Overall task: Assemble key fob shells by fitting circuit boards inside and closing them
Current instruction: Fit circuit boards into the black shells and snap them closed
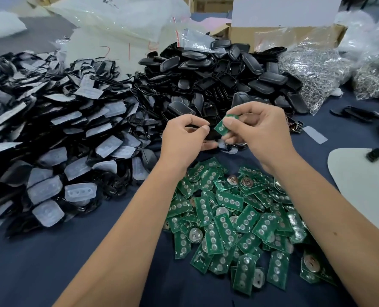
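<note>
Loose circuit boards [235, 220] by the surface's near edge—my right hand [261, 129] pinches one board [223, 126], my left hand [184, 136] curls on something dark I can't identify—a slip loses it among them.

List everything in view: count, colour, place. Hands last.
circuit boards: dozens, green, pile near centre
held circuit board: one, green, pinched in right hand
shell halves with clear pads: large heap, black, left
shell backs: large heap, black, far centre
bagged metal parts: two clear bags, silver, far right
cardboard box: one, brown, far right
tablecloth: dark blue
left hand: holds a black part, hard to identify
right hand: pinches the board
</note>
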